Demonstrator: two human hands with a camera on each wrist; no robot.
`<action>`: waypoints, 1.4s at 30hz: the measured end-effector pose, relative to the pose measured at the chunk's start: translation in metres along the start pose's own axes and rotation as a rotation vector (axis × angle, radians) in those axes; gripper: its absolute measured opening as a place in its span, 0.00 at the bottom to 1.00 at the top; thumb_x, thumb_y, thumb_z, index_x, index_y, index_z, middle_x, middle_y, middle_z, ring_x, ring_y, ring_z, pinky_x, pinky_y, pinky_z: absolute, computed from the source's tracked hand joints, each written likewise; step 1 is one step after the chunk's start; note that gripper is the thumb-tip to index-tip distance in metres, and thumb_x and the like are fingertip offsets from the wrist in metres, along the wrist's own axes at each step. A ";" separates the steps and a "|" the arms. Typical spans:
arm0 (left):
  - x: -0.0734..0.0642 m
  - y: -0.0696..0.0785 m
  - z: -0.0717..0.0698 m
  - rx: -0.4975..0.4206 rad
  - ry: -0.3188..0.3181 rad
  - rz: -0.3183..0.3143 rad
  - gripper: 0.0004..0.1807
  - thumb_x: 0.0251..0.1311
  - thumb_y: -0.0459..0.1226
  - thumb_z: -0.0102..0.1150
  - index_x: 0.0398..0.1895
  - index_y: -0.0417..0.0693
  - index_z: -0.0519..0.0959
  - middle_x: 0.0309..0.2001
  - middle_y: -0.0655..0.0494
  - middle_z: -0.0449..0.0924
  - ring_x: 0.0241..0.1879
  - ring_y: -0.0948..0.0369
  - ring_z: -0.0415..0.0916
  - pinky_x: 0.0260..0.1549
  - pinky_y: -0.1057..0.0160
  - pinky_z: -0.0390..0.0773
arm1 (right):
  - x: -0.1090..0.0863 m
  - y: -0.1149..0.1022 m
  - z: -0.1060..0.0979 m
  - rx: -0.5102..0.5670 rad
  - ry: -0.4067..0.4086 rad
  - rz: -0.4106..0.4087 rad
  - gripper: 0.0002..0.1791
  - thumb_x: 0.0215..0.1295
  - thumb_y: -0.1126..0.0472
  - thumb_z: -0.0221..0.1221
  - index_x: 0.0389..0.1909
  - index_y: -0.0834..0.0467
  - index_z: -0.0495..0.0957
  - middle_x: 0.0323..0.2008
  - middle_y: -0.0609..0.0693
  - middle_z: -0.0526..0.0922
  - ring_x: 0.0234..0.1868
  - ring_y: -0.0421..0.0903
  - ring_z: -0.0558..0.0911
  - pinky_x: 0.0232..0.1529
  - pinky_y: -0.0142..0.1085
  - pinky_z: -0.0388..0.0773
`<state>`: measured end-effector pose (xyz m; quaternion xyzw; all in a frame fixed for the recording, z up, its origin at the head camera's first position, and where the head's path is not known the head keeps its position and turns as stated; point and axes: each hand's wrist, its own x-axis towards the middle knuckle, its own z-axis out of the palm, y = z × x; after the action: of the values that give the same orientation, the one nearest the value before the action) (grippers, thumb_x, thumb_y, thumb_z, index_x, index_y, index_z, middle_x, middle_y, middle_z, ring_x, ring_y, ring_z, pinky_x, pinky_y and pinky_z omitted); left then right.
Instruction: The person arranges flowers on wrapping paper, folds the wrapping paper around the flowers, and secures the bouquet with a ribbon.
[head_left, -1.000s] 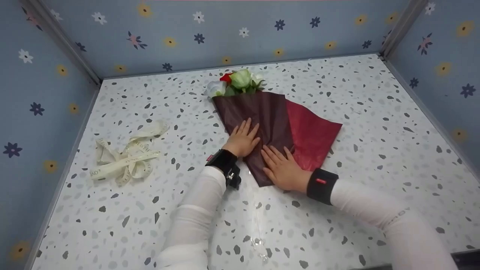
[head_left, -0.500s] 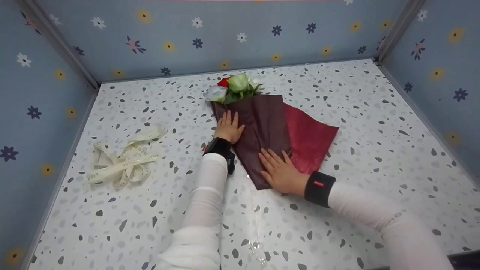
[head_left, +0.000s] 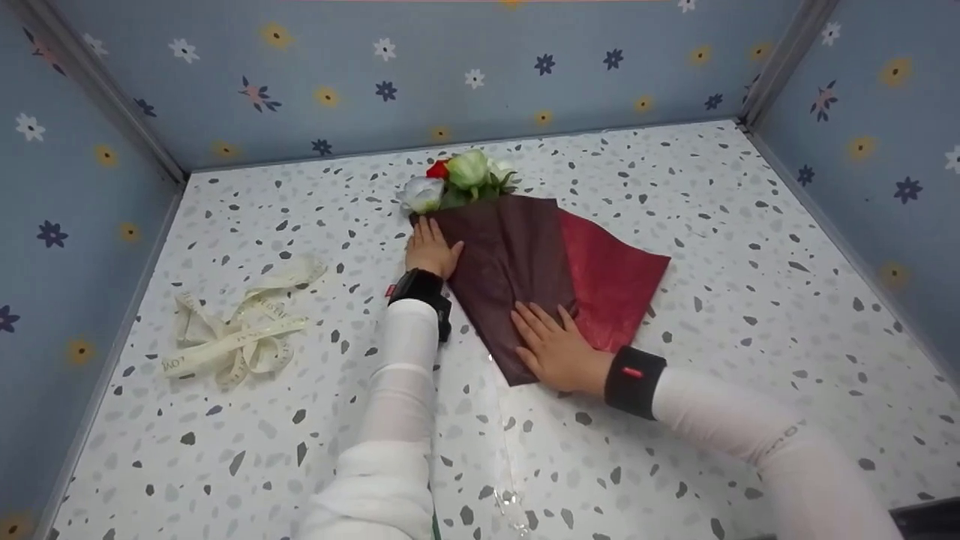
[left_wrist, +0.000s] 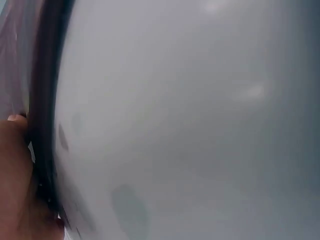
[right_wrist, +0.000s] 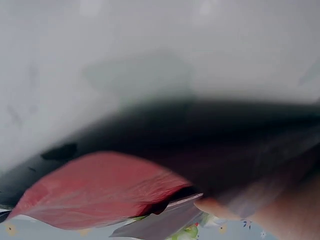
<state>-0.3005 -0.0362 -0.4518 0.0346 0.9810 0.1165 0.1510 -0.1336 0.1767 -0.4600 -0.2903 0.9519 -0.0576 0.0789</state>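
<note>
A bouquet lies on the speckled tabletop, wrapped in dark maroon paper (head_left: pixel 487 247) with a red sheet (head_left: pixel 611 277) fanning out at its right. Pale green, white and red flowers (head_left: pixel 469 169) stick out of the far end. My left hand (head_left: pixel 431 250) rests flat on the upper left edge of the maroon paper, just below the white flower. Lower down, my right hand (head_left: pixel 559 349) presses on the narrow end with its fingers straight. In the right wrist view the red paper (right_wrist: pixel 95 192) rises beside part of the hand. Mostly blurred tabletop fills the left wrist view.
A loose cream ribbon (head_left: pixel 240 337) with printed letters lies in a tangle at the left. Blue flowered panels (head_left: pixel 480 75) enclose the back and both sides. A shiny transparent strip (head_left: pixel 510 502) lies near the front. Something black (head_left: pixel 930 521) shows at the lower right corner.
My left hand has slid from the middle of the maroon paper up and left to its upper left edge. The right hand stays on the lower end.
</note>
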 end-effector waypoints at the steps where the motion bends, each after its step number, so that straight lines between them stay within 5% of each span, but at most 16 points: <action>1: 0.000 -0.003 0.001 0.010 0.000 -0.018 0.41 0.72 0.55 0.28 0.73 0.35 0.34 0.75 0.39 0.32 0.75 0.49 0.32 0.72 0.52 0.39 | 0.000 -0.001 0.001 -0.002 -0.005 -0.004 0.32 0.74 0.49 0.38 0.72 0.63 0.51 0.73 0.59 0.52 0.74 0.57 0.51 0.68 0.62 0.44; 5: -0.008 -0.012 0.004 0.059 0.000 -0.036 0.41 0.72 0.56 0.25 0.73 0.35 0.33 0.75 0.41 0.33 0.75 0.50 0.31 0.71 0.48 0.36 | -0.001 -0.005 0.003 0.009 -0.006 -0.016 0.32 0.74 0.49 0.38 0.72 0.64 0.52 0.73 0.59 0.52 0.74 0.57 0.51 0.68 0.61 0.44; 9: -0.026 -0.007 0.005 0.071 0.001 0.084 0.41 0.72 0.56 0.25 0.73 0.35 0.32 0.75 0.40 0.26 0.74 0.49 0.24 0.70 0.45 0.30 | -0.002 -0.006 0.003 0.013 -0.011 -0.020 0.32 0.74 0.49 0.38 0.72 0.63 0.51 0.74 0.58 0.51 0.74 0.57 0.51 0.68 0.61 0.44; 15: -0.092 0.015 0.025 0.148 -0.036 0.380 0.38 0.73 0.51 0.32 0.73 0.33 0.38 0.75 0.39 0.26 0.74 0.47 0.25 0.71 0.48 0.33 | 0.002 -0.006 0.001 -0.006 -0.060 -0.018 0.33 0.74 0.47 0.37 0.73 0.61 0.50 0.74 0.56 0.50 0.74 0.56 0.50 0.68 0.61 0.42; 18: -0.128 0.022 0.035 0.166 -0.091 0.487 0.39 0.72 0.50 0.36 0.73 0.31 0.41 0.74 0.35 0.31 0.74 0.44 0.28 0.71 0.48 0.37 | 0.007 -0.005 -0.007 -0.012 -0.090 -0.007 0.33 0.74 0.46 0.37 0.73 0.60 0.49 0.74 0.57 0.49 0.74 0.57 0.49 0.69 0.61 0.41; 21: -0.148 0.029 0.040 0.155 -0.143 0.558 0.41 0.71 0.51 0.39 0.72 0.30 0.41 0.74 0.34 0.32 0.74 0.43 0.29 0.71 0.48 0.38 | 0.015 -0.001 -0.015 -0.032 -0.106 0.026 0.33 0.75 0.45 0.36 0.74 0.59 0.47 0.75 0.56 0.46 0.75 0.57 0.47 0.69 0.61 0.40; 28: -0.148 0.039 0.045 0.170 -0.104 0.571 0.39 0.72 0.50 0.35 0.73 0.33 0.39 0.75 0.39 0.32 0.74 0.47 0.30 0.71 0.51 0.37 | 0.023 0.007 -0.015 -0.050 -0.081 0.078 0.33 0.75 0.45 0.34 0.74 0.57 0.45 0.75 0.57 0.44 0.75 0.57 0.45 0.70 0.60 0.36; 37: -0.145 0.037 0.055 0.165 -0.143 0.590 0.31 0.73 0.52 0.33 0.75 0.59 0.47 0.75 0.40 0.30 0.75 0.47 0.29 0.71 0.50 0.37 | -0.010 0.040 0.007 -0.005 0.028 0.060 0.31 0.73 0.45 0.40 0.73 0.53 0.54 0.74 0.58 0.49 0.74 0.58 0.48 0.69 0.59 0.35; 42: -0.143 0.034 0.055 0.139 -0.142 0.598 0.30 0.73 0.52 0.33 0.75 0.61 0.48 0.75 0.40 0.29 0.75 0.48 0.27 0.72 0.51 0.36 | -0.021 0.064 0.007 0.038 0.061 0.101 0.31 0.73 0.44 0.41 0.73 0.52 0.55 0.74 0.58 0.49 0.74 0.58 0.47 0.70 0.58 0.34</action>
<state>-0.1462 -0.0063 -0.4532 0.3396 0.9200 0.0857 0.1757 -0.1501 0.2404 -0.4743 -0.2387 0.9660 -0.0803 0.0582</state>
